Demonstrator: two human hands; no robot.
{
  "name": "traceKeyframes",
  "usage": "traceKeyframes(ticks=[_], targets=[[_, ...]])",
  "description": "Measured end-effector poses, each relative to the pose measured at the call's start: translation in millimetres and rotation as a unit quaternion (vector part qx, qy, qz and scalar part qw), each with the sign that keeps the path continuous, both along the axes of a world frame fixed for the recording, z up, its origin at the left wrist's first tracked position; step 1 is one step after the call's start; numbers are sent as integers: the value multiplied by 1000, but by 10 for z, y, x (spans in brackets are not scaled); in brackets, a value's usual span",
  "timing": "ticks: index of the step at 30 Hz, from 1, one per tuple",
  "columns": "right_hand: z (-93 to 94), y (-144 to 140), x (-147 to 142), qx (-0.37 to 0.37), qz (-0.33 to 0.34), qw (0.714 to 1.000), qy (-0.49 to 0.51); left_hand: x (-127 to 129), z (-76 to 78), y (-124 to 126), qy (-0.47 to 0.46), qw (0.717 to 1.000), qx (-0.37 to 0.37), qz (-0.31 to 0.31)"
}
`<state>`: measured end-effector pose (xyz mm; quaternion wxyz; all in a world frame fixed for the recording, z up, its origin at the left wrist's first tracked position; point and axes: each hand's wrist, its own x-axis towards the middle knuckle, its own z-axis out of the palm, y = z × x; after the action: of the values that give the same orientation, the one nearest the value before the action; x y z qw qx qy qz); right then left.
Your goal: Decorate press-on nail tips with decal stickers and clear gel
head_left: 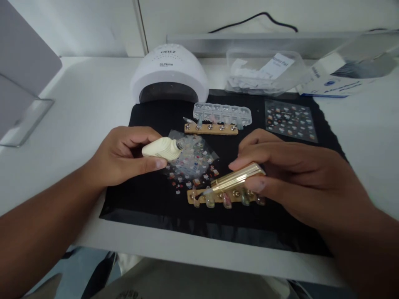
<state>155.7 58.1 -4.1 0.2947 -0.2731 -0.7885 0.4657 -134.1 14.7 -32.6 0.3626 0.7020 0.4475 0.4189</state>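
Observation:
My left hand [131, 155] is closed around a cream nail polish bottle [161, 149], tipped sideways with its uncapped neck pointing right. Between the thumb and fingers of my right hand [289, 174] is a gold-capped nail polish brush [235, 178]. Its dark bristles reach down to the leftmost false nail [195, 198]; whether they touch it I cannot tell. Several patterned false nails sit along a wooden nail holder strip [189, 197], its right end partly hidden by my right hand. Under the bottle's neck lies a clear sheet of small stickers [195, 160].
A white nail lamp [170, 70] stands at the back left. Behind my hands are a second nail strip [212, 129] and a clear compartment case [222, 112]. Another sticker sheet [289, 120] lies right on the black mat [149, 199]. A clear tub [262, 72] and white box [336, 81] stand behind.

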Motion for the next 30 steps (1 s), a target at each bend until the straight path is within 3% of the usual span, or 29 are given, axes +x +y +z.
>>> traceKeyframes(ticks=[6,14,19,24,30], targets=[[16,-28,-30,51,28,998,-6,8,13,-12,17,1000,-8,-4],[1,-68,-19,-19,-18,1000,-8,-2,7,-14,28,1000,2,2],[1,-81,-59,6,-21,1000,-7,7,18,-14,23,1000,1,-9],[0,-87,-48,-25,-54,998,1,12,19,-14,30,1000,-8,-1],[13,-48,-20,26,-7,1000,-2,1,20,-13,37,999,-21,-2]])
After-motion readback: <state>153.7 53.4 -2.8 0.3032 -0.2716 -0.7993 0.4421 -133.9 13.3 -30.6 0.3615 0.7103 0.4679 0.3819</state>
